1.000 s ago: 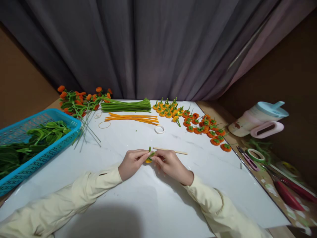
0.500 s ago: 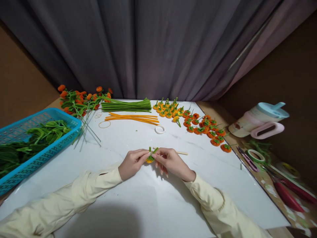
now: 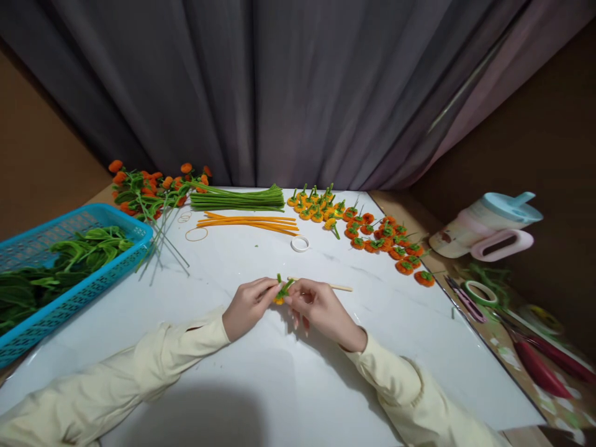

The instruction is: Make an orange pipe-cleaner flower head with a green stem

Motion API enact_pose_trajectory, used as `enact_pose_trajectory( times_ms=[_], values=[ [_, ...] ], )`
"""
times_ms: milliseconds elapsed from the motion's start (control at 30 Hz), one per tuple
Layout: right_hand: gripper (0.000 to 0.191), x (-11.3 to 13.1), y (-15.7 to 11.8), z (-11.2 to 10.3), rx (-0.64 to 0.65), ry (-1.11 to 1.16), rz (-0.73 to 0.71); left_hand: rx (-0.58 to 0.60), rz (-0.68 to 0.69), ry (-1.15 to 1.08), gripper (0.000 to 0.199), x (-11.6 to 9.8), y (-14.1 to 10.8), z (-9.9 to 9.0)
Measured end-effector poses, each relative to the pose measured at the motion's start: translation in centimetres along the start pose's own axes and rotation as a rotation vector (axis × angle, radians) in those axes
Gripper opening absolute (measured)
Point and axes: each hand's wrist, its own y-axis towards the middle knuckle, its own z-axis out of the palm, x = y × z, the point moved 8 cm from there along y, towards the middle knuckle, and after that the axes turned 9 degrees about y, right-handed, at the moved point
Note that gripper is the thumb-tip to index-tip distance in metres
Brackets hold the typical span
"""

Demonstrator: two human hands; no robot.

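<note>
A small yellow pipe-cleaner flower [image 3: 279, 301] with green ends sticking up is held between my two hands over the white table. My left hand [image 3: 249, 307] pinches it from the left side, fingers closed. From the right, my right hand [image 3: 321, 310] grips it between thumb and index finger, with the other fingers hanging loosely below. The fingertips hide part of the flower. A thin wooden stick [image 3: 342, 287] lies on the table just behind my right hand. Farther back sits a white ring-shaped roll [image 3: 300, 243].
Green pipe cleaners [image 3: 237, 198] and orange pipe cleaners [image 3: 251, 222] lie at the back. Yellow flowers [image 3: 317, 215] and orange flowers [image 3: 385, 231] stand back right. A blue basket [image 3: 107, 267] of green leaves is left. A tumbler [image 3: 465, 226], green tape [image 3: 482, 293] and red-handled pliers [image 3: 540, 366] are right.
Both hands still hold the yellow flower. It has shifted slightly left and up, and my right hand's fingers have moved a little on it.
</note>
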Motion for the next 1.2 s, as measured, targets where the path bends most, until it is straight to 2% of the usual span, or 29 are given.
enact_pose_trajectory(
  times_ms=[67, 167, 367, 500, 633, 700, 767, 867, 967, 1067, 1200],
  values=[
    [0.009, 1.0, -0.3, -0.1, -0.033, -0.190, -0.145, 0.038, -0.083, -0.074, 0.021, 0.6, 0.0, 0.4],
    [0.014, 2.8, -1.3, 0.5, -0.037, -0.551, -0.431, 0.102, -0.229, -0.245, 0.022, 1.4, -0.1, 1.1],
    [0.020, 4.0, -3.9, 3.6, 0.141, -1.315, -0.988, 0.222, -0.499, -0.576, 0.025, 1.9, 0.0, 2.0],
    [0.018, 4.2, -4.4, 3.6, 0.133, -1.510, -1.187, 0.344, -0.619, -0.754, 0.026, 2.0, 0.1, 2.6],
    [0.016, 3.9, -4.5, 2.9, 0.115, -1.514, -1.297, 0.360, -0.595, -0.778, 0.025, 1.6, 0.5, 2.3],
    [0.018, 3.8, -4.2, 2.3, 0.101, -1.435, -1.267, 0.323, -0.514, -0.693, 0.025, 1.3, 0.8, 1.7],
    [0.023, 4.1, -3.5, 1.2, 0.060, -1.239, -1.142, 0.233, -0.379, -0.507, 0.024, 0.9, 1.2, 0.6],
    [0.021, 4.2, -1.8, -1.1, -0.026, -0.798, -0.824, 0.063, -0.092, -0.152, 0.019, -0.6, 1.3, -1.2],
    [0.016, 3.0, -0.4, -2.2, -0.023, -0.438, -0.469, -0.064, 0.199, 0.032, 0.011, -2.2, 0.7, -2.0],
    [0.022, 1.5, 0.0, -1.7, 0.069, -0.208, -0.203, -0.085, 0.389, 0.099, 0.018, -2.9, -0.2, -1.9],
    [0.019, 0.5, -0.1, -0.9, 0.154, -0.151, -0.084, -0.034, 0.541, 0.197, 0.029, -3.6, -0.9, -1.2]
  ],
)
